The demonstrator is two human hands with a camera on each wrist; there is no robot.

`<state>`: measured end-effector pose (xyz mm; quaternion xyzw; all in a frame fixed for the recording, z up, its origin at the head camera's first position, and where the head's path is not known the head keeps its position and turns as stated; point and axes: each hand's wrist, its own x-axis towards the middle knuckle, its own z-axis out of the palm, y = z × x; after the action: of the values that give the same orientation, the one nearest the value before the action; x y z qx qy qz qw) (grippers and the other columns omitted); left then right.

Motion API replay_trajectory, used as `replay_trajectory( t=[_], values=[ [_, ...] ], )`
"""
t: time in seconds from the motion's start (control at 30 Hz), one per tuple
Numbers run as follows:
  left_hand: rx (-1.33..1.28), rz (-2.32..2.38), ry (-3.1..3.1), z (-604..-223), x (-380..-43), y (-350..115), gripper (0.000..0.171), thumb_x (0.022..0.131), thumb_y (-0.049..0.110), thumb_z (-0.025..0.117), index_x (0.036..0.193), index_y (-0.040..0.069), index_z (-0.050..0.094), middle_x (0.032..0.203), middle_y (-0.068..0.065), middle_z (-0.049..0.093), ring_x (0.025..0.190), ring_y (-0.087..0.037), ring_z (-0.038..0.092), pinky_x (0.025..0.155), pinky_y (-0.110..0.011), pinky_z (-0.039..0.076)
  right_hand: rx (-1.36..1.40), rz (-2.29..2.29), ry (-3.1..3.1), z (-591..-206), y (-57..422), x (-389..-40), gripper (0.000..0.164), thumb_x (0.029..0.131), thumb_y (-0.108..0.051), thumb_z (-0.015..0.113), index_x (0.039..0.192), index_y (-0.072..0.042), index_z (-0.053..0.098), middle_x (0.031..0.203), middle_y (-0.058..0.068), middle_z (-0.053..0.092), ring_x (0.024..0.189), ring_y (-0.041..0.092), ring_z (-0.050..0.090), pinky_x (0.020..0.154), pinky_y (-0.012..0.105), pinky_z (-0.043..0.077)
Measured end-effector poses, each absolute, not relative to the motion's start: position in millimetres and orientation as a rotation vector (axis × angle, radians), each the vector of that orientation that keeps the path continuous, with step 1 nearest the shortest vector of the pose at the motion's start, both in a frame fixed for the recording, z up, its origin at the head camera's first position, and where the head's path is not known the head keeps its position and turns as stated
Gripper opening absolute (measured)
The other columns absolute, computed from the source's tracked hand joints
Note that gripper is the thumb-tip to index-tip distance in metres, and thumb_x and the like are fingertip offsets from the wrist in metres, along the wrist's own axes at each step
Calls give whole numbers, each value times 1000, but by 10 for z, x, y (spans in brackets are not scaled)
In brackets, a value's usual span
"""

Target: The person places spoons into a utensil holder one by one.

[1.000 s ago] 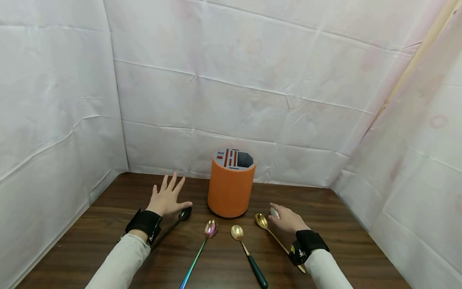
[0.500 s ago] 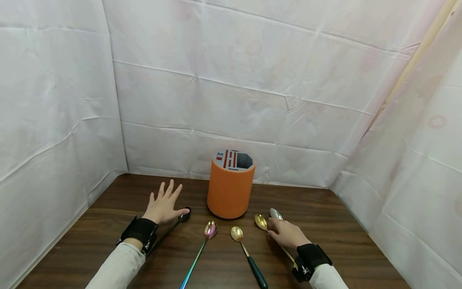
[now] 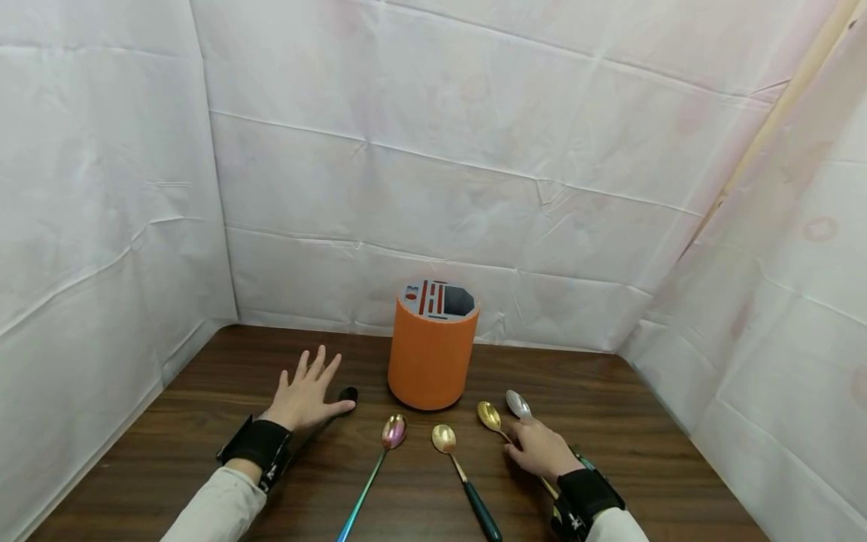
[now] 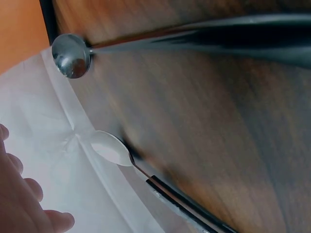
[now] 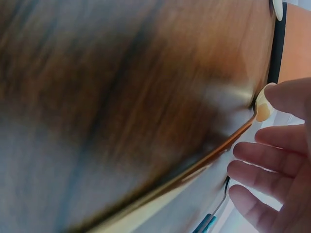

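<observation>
My left hand (image 3: 305,395) is spread over a black spoon (image 3: 348,394), its thumb beside the bowl. On the right, my right hand (image 3: 542,448) hovers over or touches an all-gold spoon (image 3: 489,415) and a silver spoon (image 3: 518,404) with a teal handle; contact cannot be told. In the right wrist view its fingers (image 5: 265,175) look loosely extended, and the thumb overlaps the gold spoon's bowl (image 5: 263,108). Between the hands lie an iridescent spoon (image 3: 394,430) and a gold spoon with a dark green handle (image 3: 482,512). Two spoons show in the left wrist view.
An orange cylindrical holder (image 3: 433,365) with a grey slotted top (image 3: 439,299) stands at the back middle of the dark wooden table (image 3: 569,376). White sheeting (image 3: 433,150) encloses the back and both sides.
Both hands have drawn back slightly towards the person. The right hand has uncovered the silver spoon's bowl and, later, part of its teal handle. The spoons and holder lie unchanged.
</observation>
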<state>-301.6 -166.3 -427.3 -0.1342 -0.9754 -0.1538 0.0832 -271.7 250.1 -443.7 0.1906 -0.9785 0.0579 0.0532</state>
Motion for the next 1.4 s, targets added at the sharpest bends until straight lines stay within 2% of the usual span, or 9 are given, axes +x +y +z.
replay_trajectory(
  t=[0.27,0.43,0.63,0.93,1.17,1.27,1.4],
  values=[
    [-402,-448,-2956,-4327,-2997,-1639,92,79,61,54,146,11,17,151,-20,5,136,-40,3,97,-70,6,698,120,-2912,-4493,2537,-2729,16,77,-20,68,74,-10,56,65,-5,46,59,10,43,52,28,37],
    [-410,-408,-2990,-4338,-2988,-1611,95,78,63,53,146,8,17,150,-20,7,136,-39,7,99,-68,9,743,214,-2900,-4505,2547,-2713,17,76,-8,67,69,-10,51,61,-4,44,54,8,41,49,26,35],
    [-429,-390,-3009,-4346,-2974,-1572,101,78,65,52,144,-2,15,149,-21,10,136,-39,12,99,-66,13,746,275,-2891,-4498,2526,-2690,20,74,2,62,66,-9,48,59,-3,45,51,8,42,47,25,36],
    [-413,-401,-3024,-4371,-2972,-1595,103,77,65,53,144,-3,15,150,-21,9,136,-38,12,99,-67,12,769,270,-2899,-4488,2530,-2701,21,73,3,63,66,-7,45,60,0,43,52,12,42,47,28,36],
    [-409,-403,-3047,-4375,-2989,-1613,105,76,66,53,144,-2,11,150,-21,6,137,-38,9,98,-68,11,729,255,-2904,-4419,2496,-2705,16,77,3,61,71,-5,48,62,3,47,56,17,49,49,31,40],
    [-417,-395,-3048,-4372,-2990,-1611,106,76,66,53,144,-2,11,150,-21,7,136,-39,9,98,-68,11,708,348,-2898,-4356,2472,-2708,12,78,6,58,74,-2,50,64,3,50,57,15,50,48,28,39],
    [-416,-403,-3051,-4373,-2990,-1606,106,75,67,54,144,-1,11,150,-20,6,136,-39,9,98,-68,11,648,488,-2857,-4227,2432,-2721,13,82,7,55,76,-3,50,67,1,50,59,10,46,48,23,37]
  ],
)
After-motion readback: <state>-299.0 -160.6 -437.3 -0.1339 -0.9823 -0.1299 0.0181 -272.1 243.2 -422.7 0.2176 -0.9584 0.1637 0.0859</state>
